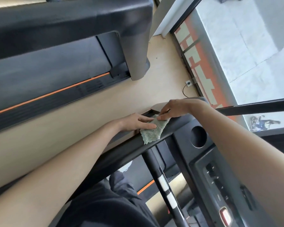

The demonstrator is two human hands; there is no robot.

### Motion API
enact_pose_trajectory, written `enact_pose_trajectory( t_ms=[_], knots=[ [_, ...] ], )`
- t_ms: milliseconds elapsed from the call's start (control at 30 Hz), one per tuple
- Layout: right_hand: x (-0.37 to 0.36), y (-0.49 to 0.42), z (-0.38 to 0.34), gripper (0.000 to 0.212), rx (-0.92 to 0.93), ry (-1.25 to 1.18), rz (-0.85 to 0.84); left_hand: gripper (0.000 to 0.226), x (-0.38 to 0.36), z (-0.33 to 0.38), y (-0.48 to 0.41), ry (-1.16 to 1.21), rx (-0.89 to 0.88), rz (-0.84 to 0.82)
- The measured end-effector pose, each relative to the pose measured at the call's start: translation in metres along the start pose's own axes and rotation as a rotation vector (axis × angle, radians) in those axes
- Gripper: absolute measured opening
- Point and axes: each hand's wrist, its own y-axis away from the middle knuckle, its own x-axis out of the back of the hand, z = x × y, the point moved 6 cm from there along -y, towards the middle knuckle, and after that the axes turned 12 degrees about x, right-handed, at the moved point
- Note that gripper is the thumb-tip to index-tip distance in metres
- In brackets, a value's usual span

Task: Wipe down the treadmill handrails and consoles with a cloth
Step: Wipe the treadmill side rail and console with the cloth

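Head view: crumpled pale-green fuzzy cloth [152,131]

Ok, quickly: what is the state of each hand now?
Left hand: open, straight fingers pressing the green cloth on the handrail.
Right hand: fingertips on the cloth; pinching or pressing cannot be told.
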Motion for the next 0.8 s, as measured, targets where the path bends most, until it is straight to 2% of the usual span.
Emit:
enact_pose_trajectory(
  t_ms=[33, 133, 300, 433, 600, 800],
  knots=[
    [-0.002, -0.003, -0.006, 0.051, 0.018, 0.01, -0.035, 0.049, 0.002, -0.005, 0.003, 0.004, 0.001, 0.009],
    [-0.008, -0.009, -0.026, 0.051, 0.073, 0.042, -0.119, 0.072, 0.002, -0.014, 0.014, -0.01, -0.019, 0.012],
    [-0.016, -0.015, -0.053, 0.052, 0.154, 0.033, -0.169, 0.081, 0.004, -0.038, 0.04, -0.062, 0.038, 0.042],
    [-0.026, -0.022, -0.073, 0.052, 0.211, 0.028, -0.207, 0.078, 0.004, -0.054, 0.062, -0.092, 0.025, 0.078],
    [-0.036, -0.02, -0.098, 0.05, 0.263, -0.02, -0.193, 0.1, 0.006, -0.077, 0.085, -0.14, 0.063, 0.172],
    [-0.046, -0.021, -0.131, 0.049, 0.346, -0.039, -0.2, 0.091, 0.007, -0.097, 0.124, -0.117, 0.117, 0.223]
  ],
)
